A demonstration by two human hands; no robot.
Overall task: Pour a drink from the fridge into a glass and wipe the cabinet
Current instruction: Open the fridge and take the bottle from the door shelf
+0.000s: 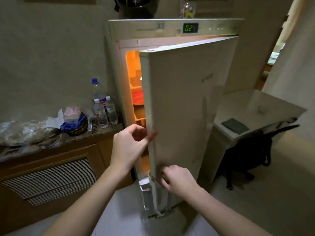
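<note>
A tall white fridge stands ahead with its door partly open; orange light and shelves show through the gap. My left hand reaches to the door's left edge at mid height, fingers curled around the edge. Lower down, my right hand is closed on the door handle near the door's bottom. A wooden cabinet with a dark marble top sits to the left of the fridge. No glass is visible.
On the cabinet top stand a large soda bottle, two small water bottles, a tissue pack, a blue cloth and plastic bags. At the right are a white desk, a dark pad and a black chair.
</note>
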